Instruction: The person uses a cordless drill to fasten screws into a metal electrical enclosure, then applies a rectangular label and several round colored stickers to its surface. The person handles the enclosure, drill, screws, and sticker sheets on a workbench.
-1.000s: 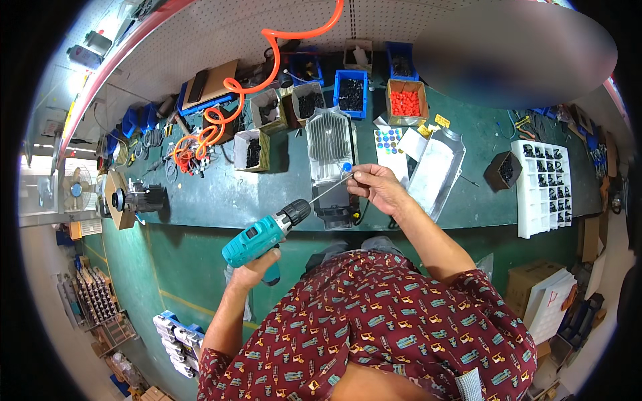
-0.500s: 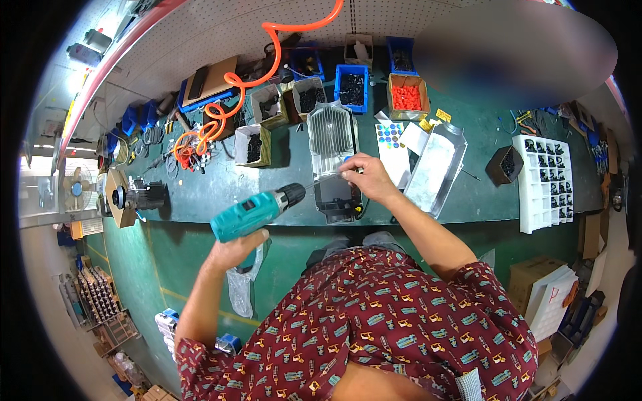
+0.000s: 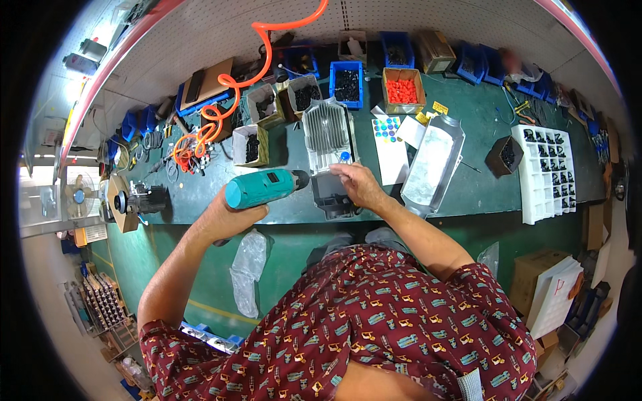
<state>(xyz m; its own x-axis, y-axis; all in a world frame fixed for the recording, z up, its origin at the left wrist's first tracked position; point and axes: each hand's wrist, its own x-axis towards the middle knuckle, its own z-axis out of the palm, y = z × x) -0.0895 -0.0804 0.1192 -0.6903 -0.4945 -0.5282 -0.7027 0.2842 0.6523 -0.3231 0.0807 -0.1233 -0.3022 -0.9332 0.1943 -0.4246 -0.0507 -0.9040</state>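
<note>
My left hand is wrapped round the grip of a teal cordless drill, held level at the bench's front edge. The drill's black chuck points right, close to a finned grey metal housing with a dark lower part. My right hand is over the right side of that dark part, thumb and fingertips pinched together near the chuck. What the pinch holds, if anything, is too small to tell. Just beyond those fingers a small blue round piece shows on the housing.
Right of the housing lie a sticker sheet and an open metal casing. Bins of black parts and a box of orange-red caps line the back. A white tray stands at right; an orange coiled hose hangs at left.
The drill has swung level, and its chuck has come closer to my right fingers. My left elbow has moved outward. My right hand has dropped slightly, still pinched.
</note>
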